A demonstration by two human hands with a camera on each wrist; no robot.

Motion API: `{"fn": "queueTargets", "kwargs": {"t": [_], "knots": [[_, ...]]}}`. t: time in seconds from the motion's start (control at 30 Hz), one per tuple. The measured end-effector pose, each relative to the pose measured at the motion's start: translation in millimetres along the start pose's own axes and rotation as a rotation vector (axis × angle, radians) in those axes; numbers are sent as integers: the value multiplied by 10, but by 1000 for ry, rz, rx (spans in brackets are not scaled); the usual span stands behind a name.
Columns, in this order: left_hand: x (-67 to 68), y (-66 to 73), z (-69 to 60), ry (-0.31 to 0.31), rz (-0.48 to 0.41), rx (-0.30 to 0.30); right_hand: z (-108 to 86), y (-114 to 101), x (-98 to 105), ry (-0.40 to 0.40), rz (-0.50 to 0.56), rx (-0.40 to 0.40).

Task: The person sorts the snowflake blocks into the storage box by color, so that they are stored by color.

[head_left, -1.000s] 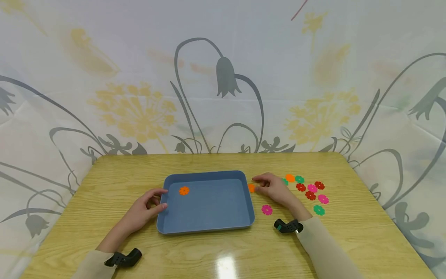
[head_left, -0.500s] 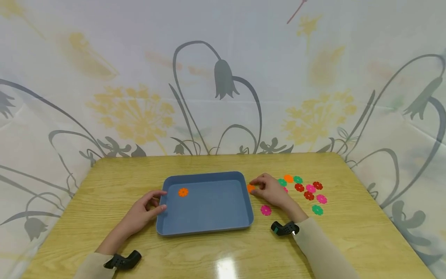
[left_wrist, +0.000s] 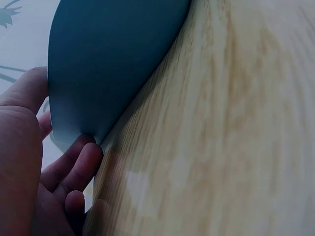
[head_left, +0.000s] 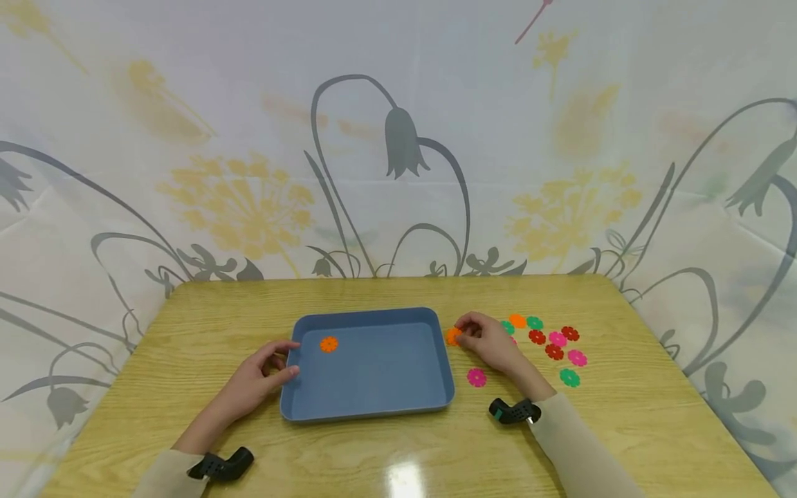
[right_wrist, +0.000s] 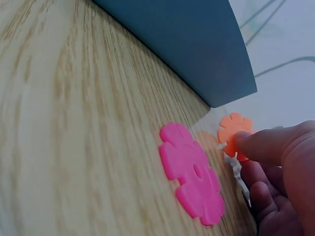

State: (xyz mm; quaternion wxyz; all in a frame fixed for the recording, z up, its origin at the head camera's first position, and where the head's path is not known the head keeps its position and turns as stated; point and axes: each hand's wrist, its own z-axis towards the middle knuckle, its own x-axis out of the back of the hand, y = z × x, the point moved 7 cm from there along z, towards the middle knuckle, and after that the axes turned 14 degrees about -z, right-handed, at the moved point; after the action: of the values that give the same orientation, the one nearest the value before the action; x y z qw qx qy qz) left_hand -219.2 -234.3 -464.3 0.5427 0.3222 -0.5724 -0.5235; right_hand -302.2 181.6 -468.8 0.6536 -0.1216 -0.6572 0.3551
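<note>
My left hand grips the left wall of a shallow blue tray. In the left wrist view, the thumb is at the rim and curled fingers touch the outer wall near its base. Inside the tray, toward the back left, lies an orange flower-shaped disc. Just right of the tray, my right hand pinches another orange flower-shaped disc between thumb and fingers. That disc is tipped up on edge, close to the tray's corner. A pink flower-shaped disc lies flat on the table nearby.
Several more flower discs lie scattered right of my right hand, among them an orange one, a red one and a green one. The wooden table ends at a patterned cloth backdrop.
My right thumb and fingers have come together on the orange disc beside the tray and tipped it up from the table. My left hand and the tray have stayed in place.
</note>
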Motion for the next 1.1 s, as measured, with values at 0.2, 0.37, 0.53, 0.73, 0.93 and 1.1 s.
{"fn": "queueTargets", "kwargs": {"t": [0.2, 0.37, 0.53, 0.73, 0.93, 1.1], "knots": [[-14, 21, 4, -5, 14, -38, -15, 45, 39, 41, 72, -27], [-9, -2, 5, -3, 11, -6, -16, 27, 90, 88, 112, -24], [-2, 10, 6, -7, 16, -9, 1, -1, 132, 112, 160, -48], [-8, 10, 7, -16, 2, 5, 23, -90, 145, 105, 207, -41], [-2, 11, 7, -16, -1, 2, 61, -285, 154, 94, 231, 0], [-3, 8, 4, -17, 0, 2, 117, -417, 119, 66, 217, 16]]}}
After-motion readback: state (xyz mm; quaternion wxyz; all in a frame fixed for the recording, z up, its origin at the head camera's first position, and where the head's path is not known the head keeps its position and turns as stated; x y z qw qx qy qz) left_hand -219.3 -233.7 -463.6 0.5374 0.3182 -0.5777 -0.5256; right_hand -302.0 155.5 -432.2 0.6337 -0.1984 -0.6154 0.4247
